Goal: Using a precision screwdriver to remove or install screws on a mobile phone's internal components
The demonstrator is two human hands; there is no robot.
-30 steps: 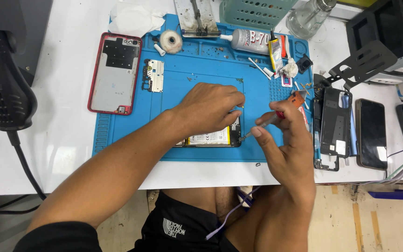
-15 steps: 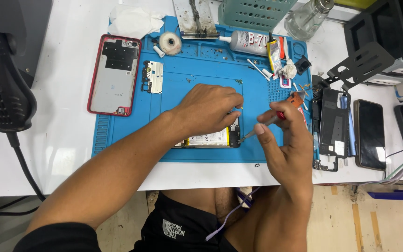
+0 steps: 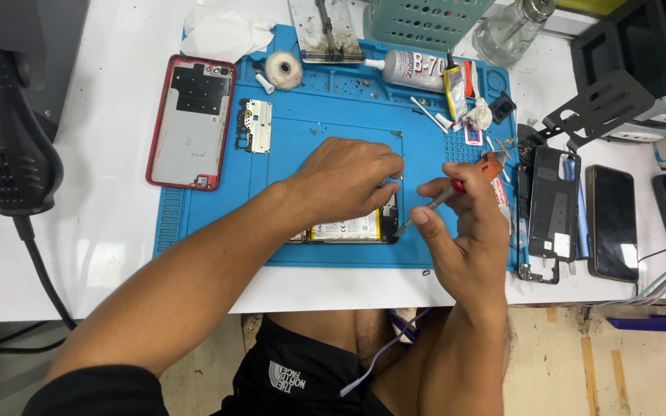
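Note:
An opened phone [image 3: 352, 228] with its battery showing lies on the blue work mat [image 3: 217, 231]. My left hand [image 3: 348, 181] rests on top of it, fingers curled down, and hides most of it. My right hand [image 3: 464, 231] grips a small screwdriver [image 3: 445, 195] with a red and orange handle. Its tip points down-left at the phone's right edge. A red back cover [image 3: 191, 123] lies inside-up at the mat's left edge, with a small white inner plate [image 3: 254, 125] beside it.
Along the mat's far edge lie a tape roll [image 3: 283, 69], a glue tube [image 3: 410, 69] and small parts. A phone frame [image 3: 550, 206] and other phones [image 3: 614, 222] lie to the right. A black device with a cable [image 3: 9, 146] stands at left.
My right hand has shifted slightly with the screwdriver, keeping its tip at the phone's right edge. My left hand stays on the phone.

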